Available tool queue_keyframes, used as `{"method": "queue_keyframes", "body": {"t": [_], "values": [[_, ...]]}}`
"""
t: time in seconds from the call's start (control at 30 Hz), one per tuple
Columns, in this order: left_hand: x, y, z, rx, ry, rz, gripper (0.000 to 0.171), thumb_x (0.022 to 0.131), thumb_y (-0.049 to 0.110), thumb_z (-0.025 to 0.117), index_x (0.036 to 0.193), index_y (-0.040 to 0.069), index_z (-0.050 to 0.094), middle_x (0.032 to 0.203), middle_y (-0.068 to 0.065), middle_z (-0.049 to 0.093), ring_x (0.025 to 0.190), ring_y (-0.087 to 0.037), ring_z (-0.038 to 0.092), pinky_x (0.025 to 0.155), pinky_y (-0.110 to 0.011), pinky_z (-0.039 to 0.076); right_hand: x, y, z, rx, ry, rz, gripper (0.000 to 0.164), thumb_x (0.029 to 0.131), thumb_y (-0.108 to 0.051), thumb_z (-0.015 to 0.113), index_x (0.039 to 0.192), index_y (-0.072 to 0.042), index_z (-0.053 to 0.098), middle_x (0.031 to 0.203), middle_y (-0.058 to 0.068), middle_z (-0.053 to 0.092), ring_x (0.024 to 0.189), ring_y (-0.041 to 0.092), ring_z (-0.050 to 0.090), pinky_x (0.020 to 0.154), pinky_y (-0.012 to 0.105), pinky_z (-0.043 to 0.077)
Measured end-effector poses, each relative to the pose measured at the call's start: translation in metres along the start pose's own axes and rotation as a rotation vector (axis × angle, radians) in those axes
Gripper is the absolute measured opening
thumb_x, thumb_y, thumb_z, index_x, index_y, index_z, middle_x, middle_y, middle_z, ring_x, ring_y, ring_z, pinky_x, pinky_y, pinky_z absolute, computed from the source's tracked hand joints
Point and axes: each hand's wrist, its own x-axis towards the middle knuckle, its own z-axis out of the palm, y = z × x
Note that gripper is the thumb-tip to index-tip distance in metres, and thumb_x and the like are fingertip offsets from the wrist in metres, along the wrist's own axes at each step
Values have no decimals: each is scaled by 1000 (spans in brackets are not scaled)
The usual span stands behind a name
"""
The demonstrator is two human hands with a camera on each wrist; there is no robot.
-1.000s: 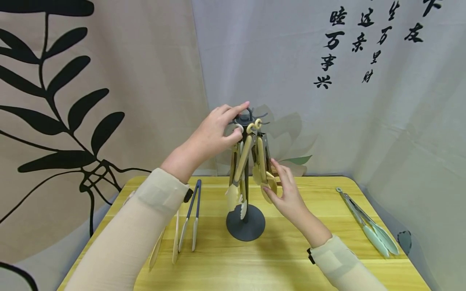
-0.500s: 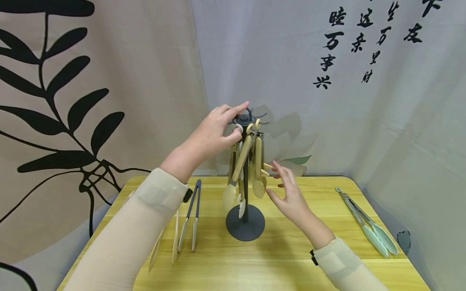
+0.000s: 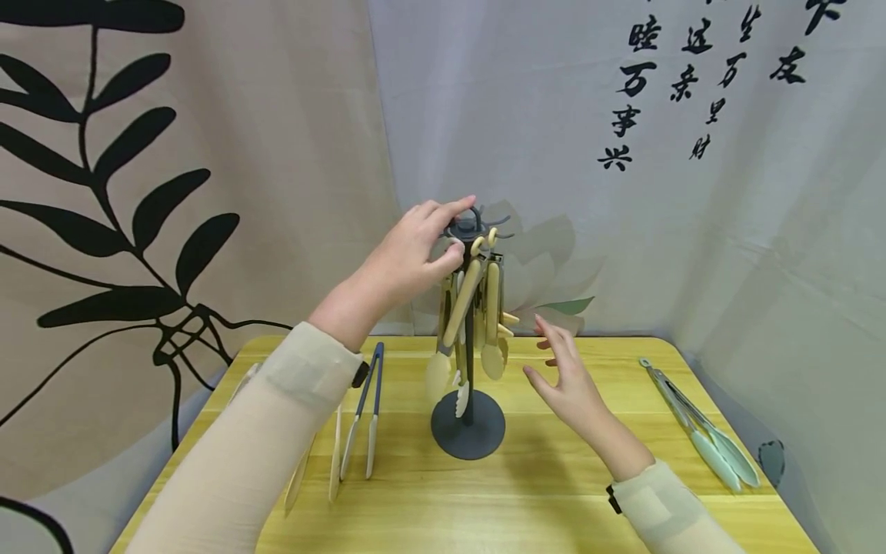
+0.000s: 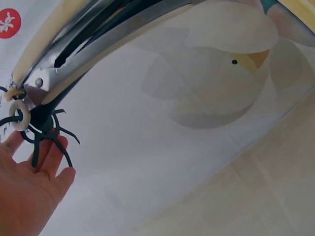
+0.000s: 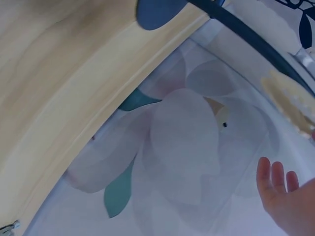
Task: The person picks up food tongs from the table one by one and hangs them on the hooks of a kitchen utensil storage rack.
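Observation:
In the head view a dark grey rotating-style hook rack [image 3: 468, 427] stands upright on the table. Several tongs with cream-yellow handles hang from its hooks, among them front tongs [image 3: 462, 308] and tongs [image 3: 492, 308] to their right. My left hand [image 3: 411, 246] holds the rack's top, index finger stretched over the loop and thumb bent beside a hook. From below, the left wrist view shows the fingers at the dark hub [image 4: 45, 129]. Right of the hanging tongs, my right hand [image 3: 574, 385] is in the air with fingers spread, touching nothing.
Blue-handled tongs [image 3: 374, 385] lie left on the wooden table [image 3: 554, 508], beside pale tongs [image 3: 335, 462] partly hidden by my left sleeve. Tongs with mint-green tips [image 3: 714, 460] lie near the right edge. A printed cloth [image 3: 526, 92] hangs behind the table.
The hanging tongs on the right have swung back toward the post and settled. My right hand has drawn away from them, to the right. My left hand stays at the rack's top.

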Motion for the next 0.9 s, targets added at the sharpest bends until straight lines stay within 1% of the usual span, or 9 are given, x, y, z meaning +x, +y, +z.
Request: {"method": "queue_keyframes", "body": {"t": [0.07, 0.17, 0.3, 0.43, 0.53, 0.77, 0.9], "values": [[0, 2, 1, 15, -2, -4, 57, 95, 39, 45, 148, 27, 30, 125, -3, 50, 111, -18, 44, 94, -39, 40, -3, 5, -3, -11, -8, 12, 82, 85, -3, 67, 151, -23, 23, 137, 13, 37, 113, 30, 48, 83, 47, 47], [2, 6, 3, 47, 2, -23, 63, 93, 53, 44, 148, 25, 31, 127, -2, 50, 114, -18, 45, 96, -38, 41, -7, 13, -8, -25, -13, 28, 83, 85, -3, 67, 151, -23, 21, 137, 13, 36, 112, 30, 47, 83, 47, 46], [4, 12, 5, 95, 16, -57, 71, 89, 61, 48, 146, 23, 33, 133, -1, 48, 118, -18, 45, 98, -38, 41, -11, 22, -14, -53, -14, 51, 83, 85, -2, 66, 151, -24, 21, 138, 14, 35, 112, 29, 48, 83, 46, 46], [6, 18, 7, 129, 34, -80, 71, 87, 61, 52, 143, 20, 37, 134, -4, 49, 121, -22, 45, 99, -39, 41, -14, 30, -21, -79, -9, 69, 83, 85, -2, 66, 151, -23, 21, 137, 14, 35, 111, 29, 48, 82, 47, 46], [7, 21, 8, 133, 41, -96, 68, 87, 58, 53, 142, 20, 38, 134, -5, 50, 124, -23, 44, 100, -40, 41, -16, 36, -26, -91, -2, 81, 83, 85, -2, 66, 152, -22, 21, 137, 15, 35, 110, 29, 48, 81, 47, 46], [4, 24, 5, 98, 19, -128, 66, 89, 54, 52, 146, 25, 34, 138, -3, 47, 127, -22, 42, 102, -40, 40, -21, 51, -41, -114, 1, 122, 82, 86, -3, 65, 152, -22, 21, 136, 18, 35, 110, 31, 47, 80, 44, 45], [2, 23, 4, 96, 37, -113, 66, 89, 52, 52, 147, 26, 34, 138, -3, 45, 126, -20, 40, 100, -38, 41, -24, 61, -49, -133, 0, 135, 80, 87, -4, 64, 152, -20, 20, 135, 19, 36, 109, 31, 47, 79, 42, 44]]}}
